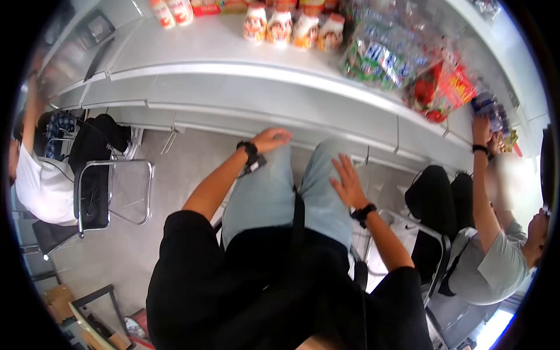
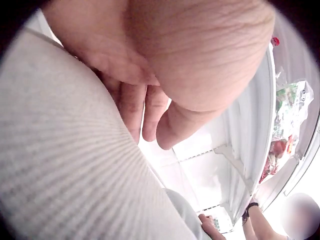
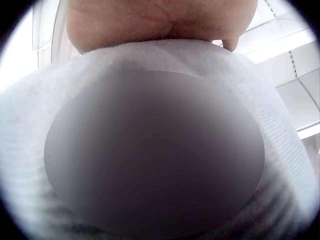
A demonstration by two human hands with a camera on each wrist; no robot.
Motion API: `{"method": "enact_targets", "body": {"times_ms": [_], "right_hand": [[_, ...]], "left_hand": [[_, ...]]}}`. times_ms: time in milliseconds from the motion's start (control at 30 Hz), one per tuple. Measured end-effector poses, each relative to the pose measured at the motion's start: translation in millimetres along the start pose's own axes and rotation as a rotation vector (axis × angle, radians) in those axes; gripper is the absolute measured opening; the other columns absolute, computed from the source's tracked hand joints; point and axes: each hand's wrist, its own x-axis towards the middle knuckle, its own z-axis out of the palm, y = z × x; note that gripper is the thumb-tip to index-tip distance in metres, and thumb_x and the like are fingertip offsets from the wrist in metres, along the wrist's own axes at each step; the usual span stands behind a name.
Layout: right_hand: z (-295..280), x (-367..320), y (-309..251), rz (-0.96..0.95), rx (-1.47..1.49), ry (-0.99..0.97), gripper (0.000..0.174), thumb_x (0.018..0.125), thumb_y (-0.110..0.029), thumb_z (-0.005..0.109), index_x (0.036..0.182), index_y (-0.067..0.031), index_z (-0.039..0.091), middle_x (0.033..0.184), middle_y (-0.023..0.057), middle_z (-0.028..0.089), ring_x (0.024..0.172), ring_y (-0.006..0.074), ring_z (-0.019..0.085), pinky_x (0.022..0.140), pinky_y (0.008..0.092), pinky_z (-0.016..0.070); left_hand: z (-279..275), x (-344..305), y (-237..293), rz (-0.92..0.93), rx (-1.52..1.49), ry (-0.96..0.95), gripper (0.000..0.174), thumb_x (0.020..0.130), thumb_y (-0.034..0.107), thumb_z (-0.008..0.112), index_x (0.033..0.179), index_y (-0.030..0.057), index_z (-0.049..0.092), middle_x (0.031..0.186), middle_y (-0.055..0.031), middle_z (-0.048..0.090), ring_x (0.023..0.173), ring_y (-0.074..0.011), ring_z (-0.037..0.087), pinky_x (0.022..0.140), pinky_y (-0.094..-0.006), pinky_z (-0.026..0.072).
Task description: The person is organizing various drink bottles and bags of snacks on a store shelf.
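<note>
My left hand rests on the left knee of the light blue jeans, its fingers loosely bent and holding nothing. In the left wrist view the same hand lies against the pale cloth, fingers hanging over its edge. On the other thigh lies my right hand, fingers spread and empty. The right wrist view shows only part of that hand on the cloth; most of its fingers are hidden. Each wrist wears a black band.
A white shelf ahead holds several small bottles, a green-and-clear pack and a red bag. At right, a seated person in grey reaches to purple items. Another in white sits at left by a chair.
</note>
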Motion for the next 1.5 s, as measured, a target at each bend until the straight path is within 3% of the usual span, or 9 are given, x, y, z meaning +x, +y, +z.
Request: {"method": "enact_targets", "body": {"times_ms": [167, 367, 567, 700, 867, 1100, 1300, 1500], "right_hand": [[2.7, 0.9, 1.7, -0.022, 0.008, 0.023, 0.056, 0.094, -0.027, 0.056, 0.144, -0.0071, 0.042, 0.155, 0.0194, 0.028, 0.144, 0.0406, 0.023, 0.116, 0.0476, 0.0224], [0.3, 3.2, -4.2, 0.0, -0.001, 0.028, 0.055, 0.094, -0.027, 0.057, 0.143, -0.0079, 0.044, 0.154, 0.0183, 0.03, 0.144, 0.0393, 0.023, 0.116, 0.0472, 0.0225], [-1.5, 2.7, -4.3, -0.007, 0.006, 0.059, 0.056, 0.091, -0.026, 0.059, 0.143, -0.0085, 0.045, 0.154, 0.0187, 0.031, 0.143, 0.0394, 0.025, 0.115, 0.0474, 0.0237], [3.5, 1.9, 0.3, -0.013, 0.025, 0.083, 0.058, 0.089, -0.025, 0.061, 0.143, -0.0092, 0.045, 0.153, 0.0183, 0.033, 0.143, 0.0391, 0.027, 0.115, 0.0479, 0.025], [5.3, -1.4, -2.1, 0.0, 0.049, 0.111, 0.057, 0.09, -0.023, 0.062, 0.144, -0.0132, 0.044, 0.153, 0.0166, 0.033, 0.144, 0.0387, 0.025, 0.116, 0.0487, 0.0238], [-3.9, 10.9, -24.2, -0.062, 0.082, 0.117, 0.052, 0.089, -0.023, 0.062, 0.139, -0.0114, 0.05, 0.149, 0.0168, 0.039, 0.139, 0.0381, 0.034, 0.112, 0.0471, 0.0317], [0.9, 16.9, -25.0, -0.123, 0.097, 0.15, 0.051, 0.089, -0.025, 0.063, 0.137, -0.0118, 0.052, 0.148, 0.0172, 0.041, 0.138, 0.038, 0.037, 0.112, 0.0457, 0.0334], [2.9, 18.8, -28.7, -0.093, 0.123, 0.142, 0.049, 0.091, -0.025, 0.062, 0.137, -0.0126, 0.052, 0.148, 0.0166, 0.042, 0.137, 0.0376, 0.037, 0.112, 0.0445, 0.0334]], "left_hand": [[-2.3, -4.7, 21.0, -0.077, -0.177, 0.027, 0.031, 0.097, 0.016, 0.056, 0.126, 0.0045, 0.059, 0.126, -0.0057, 0.062, 0.119, -0.0146, 0.055, 0.102, -0.0294, 0.0415], [-6.7, -3.9, 53.1, -0.195, -0.325, 0.126, 0.037, 0.097, 0.019, 0.054, 0.131, 0.0044, 0.054, 0.129, -0.0085, 0.06, 0.121, -0.0184, 0.054, 0.105, -0.0312, 0.0409], [12.4, -4.7, 52.8, -0.168, -0.846, 0.188, 0.042, 0.099, 0.024, 0.051, 0.137, 0.0054, 0.047, 0.131, -0.013, 0.058, 0.119, -0.0244, 0.056, 0.102, -0.0356, 0.044], [35.5, -13.6, 32.9, -0.04, -0.839, 0.356, 0.034, 0.098, 0.02, 0.054, 0.13, 0.0073, 0.053, 0.124, -0.0114, 0.061, 0.11, -0.0225, 0.061, 0.092, -0.0339, 0.0481], [38.4, -17.2, 33.7, -0.059, -0.854, 0.475, 0.031, 0.097, 0.02, 0.057, 0.125, 0.0082, 0.057, 0.119, -0.0088, 0.065, 0.102, -0.0191, 0.063, 0.082, -0.0309, 0.0487], [58.1, -3.3, 34.3, -0.032, -0.706, 0.407, 0.025, 0.096, 0.016, 0.056, 0.119, 0.0069, 0.058, 0.112, -0.0085, 0.067, 0.089, -0.0161, 0.064, 0.071, -0.0279, 0.0494], [73.5, 8.6, 37.4, -0.024, -0.53, 0.254, 0.025, 0.096, 0.014, 0.055, 0.12, 0.0044, 0.057, 0.11, -0.0086, 0.067, 0.089, -0.0155, 0.065, 0.073, -0.028, 0.0501], [74.5, 8.5, 43.7, -0.021, -0.587, 0.266, 0.024, 0.097, 0.014, 0.053, 0.119, 0.0024, 0.057, 0.109, -0.01, 0.067, 0.09, -0.0166, 0.065, 0.073, -0.0283, 0.0512]]}}
